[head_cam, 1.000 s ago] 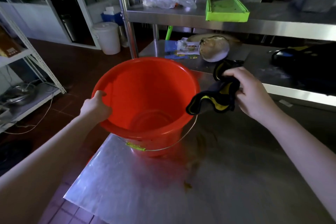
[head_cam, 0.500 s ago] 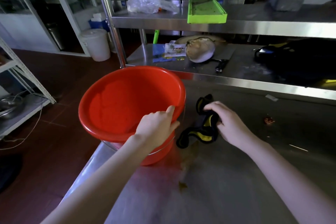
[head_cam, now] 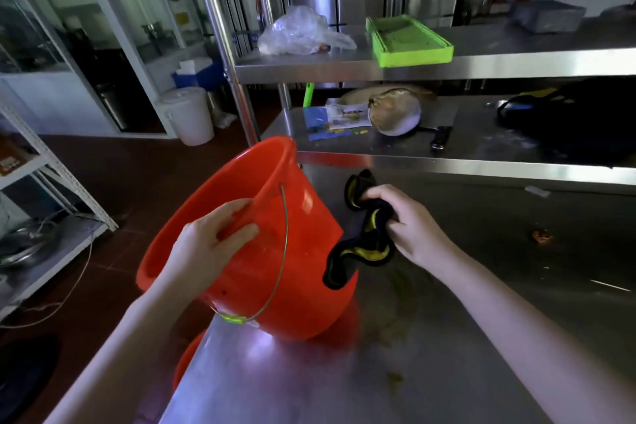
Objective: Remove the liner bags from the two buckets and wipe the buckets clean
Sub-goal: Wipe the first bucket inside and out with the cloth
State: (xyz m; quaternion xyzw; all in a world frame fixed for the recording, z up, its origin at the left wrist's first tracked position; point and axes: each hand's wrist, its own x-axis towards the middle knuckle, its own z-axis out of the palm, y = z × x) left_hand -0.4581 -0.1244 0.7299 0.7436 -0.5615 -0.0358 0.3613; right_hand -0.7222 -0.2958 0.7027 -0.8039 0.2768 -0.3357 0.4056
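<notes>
From the head camera, my left hand [head_cam: 210, 244] has its fingers curled over the near rim of the red bucket [head_cam: 296, 262], thumb on the outer wall, tipping the mouth toward nine o'clock so the bucket rests on its base edge at the left end of the steel table [head_cam: 447, 337]. My right hand [head_cam: 409, 224], at three o'clock from the bucket, has its fingers closed around a bunched black cloth with yellow trim [head_cam: 364, 244], whose lower fold touches the outer wall. I judge the step in hand to be wiping the outside. To do it well I would keep the rim pinned firmly — the tilted base could skid on smooth steel — and draw the cloth in overlapping strokes from rim down to base, turning the bucket as I go. The bucket is glossy plastic with no liner visible, its wire handle [head_cam: 280, 251] hanging down across the side. A second red shape [head_cam: 187, 365] shows below the table edge at seven o'clock — perhaps the other bucket, I cannot tell.
</notes>
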